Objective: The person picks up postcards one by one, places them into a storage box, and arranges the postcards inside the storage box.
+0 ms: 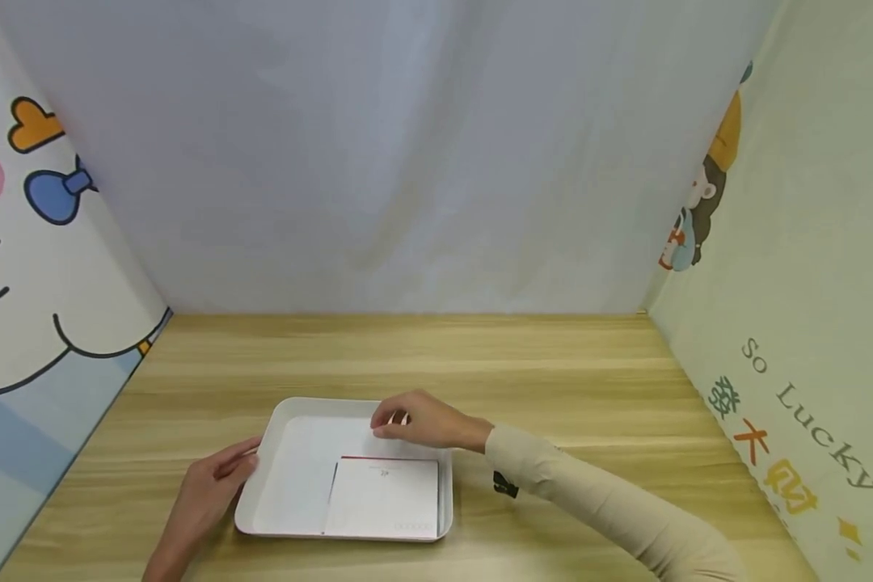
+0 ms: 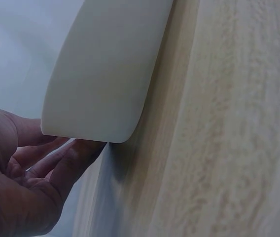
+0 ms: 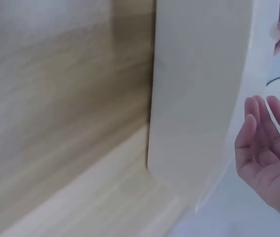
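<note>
Item 1: left hand (image 1: 207,485), fingers relaxed and fairly straight, lay vs. the left wall of the white tray (image 1: 262,461); fingertips touched the rim, nothing gripped. Left wrist view showed the fingers (image 2: 66,158) at the tray's (image 2: 105,74) rounded outer corner, just under its edge.

Item 2: right hand (image 1: 422,422) hovered over the tray's far right part, fingers loosely bent, holding nothing that could be made out. Right wrist view: open palm (image 3: 265,158), fingers spread, beside the tray's outer wall (image 3: 199,98). Beige sleeve (image 1: 596,501) on that arm.

Item 3: tray sat flat on the wooden table (image 1: 553,372), near the front edge, centre-left. Inside, near right corner: white card w/ red top edge (image 1: 384,495), lying flat.

Item 4: small black object (image 1: 504,485) on table, just right of tray, partly hidden by sleeve.

Surrounds: pale backdrop (image 1: 407,162); cartoon-printed side panels, left (image 1: 36,242) & right (image 1: 807,323).
</note>
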`<state>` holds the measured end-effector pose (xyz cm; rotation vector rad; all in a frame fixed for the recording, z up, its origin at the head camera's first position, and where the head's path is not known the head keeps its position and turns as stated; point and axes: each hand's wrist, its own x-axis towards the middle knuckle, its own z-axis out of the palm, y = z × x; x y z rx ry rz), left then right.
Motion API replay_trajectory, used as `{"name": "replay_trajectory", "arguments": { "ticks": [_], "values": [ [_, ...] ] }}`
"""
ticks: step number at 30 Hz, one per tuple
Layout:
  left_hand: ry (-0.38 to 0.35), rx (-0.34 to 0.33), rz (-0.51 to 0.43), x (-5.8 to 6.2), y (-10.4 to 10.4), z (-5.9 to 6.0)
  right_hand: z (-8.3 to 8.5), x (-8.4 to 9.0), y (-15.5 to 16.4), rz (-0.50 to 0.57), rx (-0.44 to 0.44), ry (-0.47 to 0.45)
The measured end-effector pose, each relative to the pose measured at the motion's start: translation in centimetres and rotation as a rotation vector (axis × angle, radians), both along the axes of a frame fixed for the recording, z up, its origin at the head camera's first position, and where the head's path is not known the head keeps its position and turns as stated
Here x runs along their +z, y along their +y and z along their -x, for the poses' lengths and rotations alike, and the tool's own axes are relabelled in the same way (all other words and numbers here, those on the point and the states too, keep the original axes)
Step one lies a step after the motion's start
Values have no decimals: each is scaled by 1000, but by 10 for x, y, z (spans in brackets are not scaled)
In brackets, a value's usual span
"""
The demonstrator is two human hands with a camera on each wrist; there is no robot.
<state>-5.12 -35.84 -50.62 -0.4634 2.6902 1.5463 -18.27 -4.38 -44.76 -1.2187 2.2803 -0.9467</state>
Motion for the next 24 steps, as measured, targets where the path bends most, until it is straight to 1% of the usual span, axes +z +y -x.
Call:
{"name": "replay_trajectory", "arguments": {
  "ticks": [3, 9, 15, 19, 21, 22, 24],
  "values": [
    [6, 0, 4, 1, -1, 1, 2, 7, 9, 20, -32, 12],
    [18, 3, 3, 3, 1, -1, 9, 16, 32, 54, -86, 72],
    [27, 1, 22, 3, 2, 2, 16, 23, 64, 79, -163, 113],
    [55, -11, 45, 4, 3, 2, 18, 28, 86, 80, -241, 138],
    [58, -13, 59, 4, 3, 2, 18, 28, 95, 81, -281, 138],
    [55, -13, 69, 4, 3, 2, 17, 27, 99, 74, -304, 125],
    [49, -7, 79, 3, 3, 1, 13, 22, 106, 65, -323, 93]
  ]
}}
